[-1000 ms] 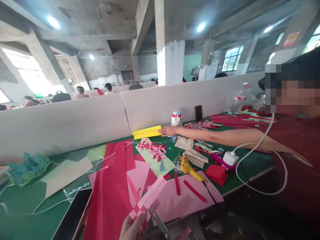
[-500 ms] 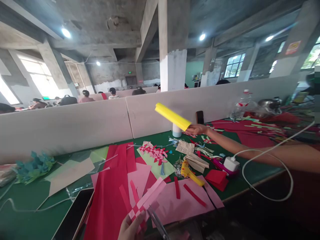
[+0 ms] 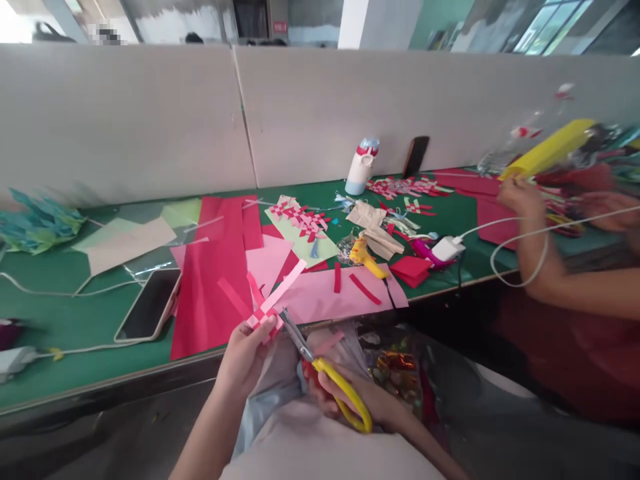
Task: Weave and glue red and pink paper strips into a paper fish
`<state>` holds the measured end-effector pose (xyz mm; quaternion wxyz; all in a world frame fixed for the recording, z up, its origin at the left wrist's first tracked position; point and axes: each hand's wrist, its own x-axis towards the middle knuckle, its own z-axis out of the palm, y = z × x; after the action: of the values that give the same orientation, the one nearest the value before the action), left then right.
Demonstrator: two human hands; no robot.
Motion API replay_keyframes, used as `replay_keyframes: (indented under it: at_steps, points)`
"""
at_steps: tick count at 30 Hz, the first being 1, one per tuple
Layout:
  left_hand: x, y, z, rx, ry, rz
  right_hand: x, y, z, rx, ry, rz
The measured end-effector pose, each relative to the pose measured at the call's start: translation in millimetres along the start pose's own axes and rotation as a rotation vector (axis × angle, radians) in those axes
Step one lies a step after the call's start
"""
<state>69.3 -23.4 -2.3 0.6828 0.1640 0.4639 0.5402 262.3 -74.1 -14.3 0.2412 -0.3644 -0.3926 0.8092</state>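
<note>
My left hand point(image 3: 250, 347) pinches a woven piece of red and pink paper strips point(image 3: 265, 315), held over the table's front edge. One long pale pink strip and some red strips stick out from its checkered part. My right hand point(image 3: 345, 393) grips scissors point(image 3: 305, 350) with yellow handles, their blades pointing up and left beside the weave. A pink scrap point(image 3: 330, 343) shows just past the scissors, over my lap. Beyond lie large red paper sheets point(image 3: 215, 280) and a pink sheet point(image 3: 320, 293) with two red strips on it.
A yellow glue gun point(image 3: 367, 257), finished woven pieces point(image 3: 303, 220), a phone point(image 3: 150, 303), a white bottle point(image 3: 363, 167) and a charger point(image 3: 447, 248) with its cable lie about the green table. At right, a co-worker's hand point(image 3: 523, 193) holds a yellow roll point(image 3: 550, 150).
My view has tilted down, bringing the scissor handles and my right hand into sight. The pink scrap by the blades now lies lower, apart from the weave. The co-worker's yellow roll has moved right.
</note>
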Motion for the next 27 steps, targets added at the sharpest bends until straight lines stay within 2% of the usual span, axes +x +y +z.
replay_keyframes:
  at_steps: [3, 6, 12, 21, 27]
  points:
    - [0, -2, -3.4, 0.016, 0.001, -0.001, 1, 2, 2, 0.119, 0.019, 0.043]
    - [-1, -3, -4.1, 0.05, 0.001, -0.005, 2, 8, 0, 0.14, 0.033, 0.05]
    - [-4, -2, -5.1, 0.145, 0.002, -0.02, 1, 16, -9, 0.073, -0.014, 0.025]
    - [-4, 0, -9.1, 0.225, 0.015, -0.035, -1, 9, -7, -0.058, 0.038, 0.078]
    - [-4, 2, -8.0, 0.242, 0.028, -0.017, -3, 8, -9, -0.048, 0.039, 0.099]
